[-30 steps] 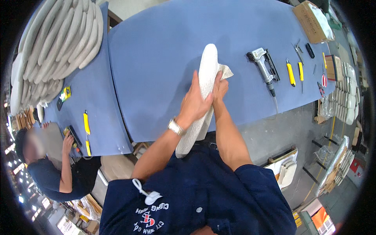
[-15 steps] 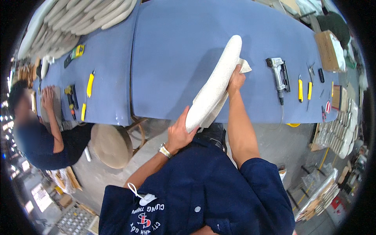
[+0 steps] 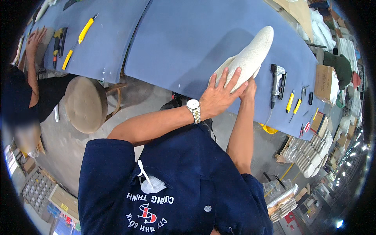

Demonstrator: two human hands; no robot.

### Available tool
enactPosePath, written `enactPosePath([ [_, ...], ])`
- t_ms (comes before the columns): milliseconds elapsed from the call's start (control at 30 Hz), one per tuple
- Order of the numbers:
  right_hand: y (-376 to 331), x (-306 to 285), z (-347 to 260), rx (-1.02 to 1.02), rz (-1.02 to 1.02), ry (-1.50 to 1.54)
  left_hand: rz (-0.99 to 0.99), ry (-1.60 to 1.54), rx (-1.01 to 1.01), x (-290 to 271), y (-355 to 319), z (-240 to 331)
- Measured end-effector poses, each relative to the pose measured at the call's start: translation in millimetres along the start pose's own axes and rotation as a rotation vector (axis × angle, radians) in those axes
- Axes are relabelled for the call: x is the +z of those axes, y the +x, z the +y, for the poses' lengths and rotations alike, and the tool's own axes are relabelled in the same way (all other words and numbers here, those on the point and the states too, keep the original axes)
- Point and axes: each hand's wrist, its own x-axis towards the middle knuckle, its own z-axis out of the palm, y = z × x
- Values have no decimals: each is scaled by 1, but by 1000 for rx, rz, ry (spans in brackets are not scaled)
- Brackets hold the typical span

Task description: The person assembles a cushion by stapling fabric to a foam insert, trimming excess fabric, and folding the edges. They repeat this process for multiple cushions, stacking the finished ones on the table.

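A long, curved padded piece covered in cream fabric, like a slim chair back cushion, slants over the blue table with its rounded tip pointing away to the right. My left hand lies across its near part, fingers stretched out and spread on the fabric. Close beside it my right hand grips the right edge of the padded piece; its fingertips are hidden beneath. A loose fabric flap shows along the left side of the piece.
To the right lie a staple gun with a hose, yellow-handled tools and a small black object. Beyond stands a cardboard box. At left are a round padded stool, another staple gun, a yellow-handled screwdriver and a co-worker.
The padded piece has swung to the right. My left hand has gone from gripping its near end to lying spread on top. The whole view has turned rightward.
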Motion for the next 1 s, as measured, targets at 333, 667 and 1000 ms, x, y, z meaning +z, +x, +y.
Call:
enactPosePath([
  [333, 6, 17, 23, 34, -44, 444, 49, 38, 11, 2, -1, 8],
  [667, 34, 17, 63, -169, 189, -83, -82, -184, -80, 7, 70, -12],
  [1000, 33, 35, 46, -203, 411, -278, -276, -448, -364, 35, 265, -50],
])
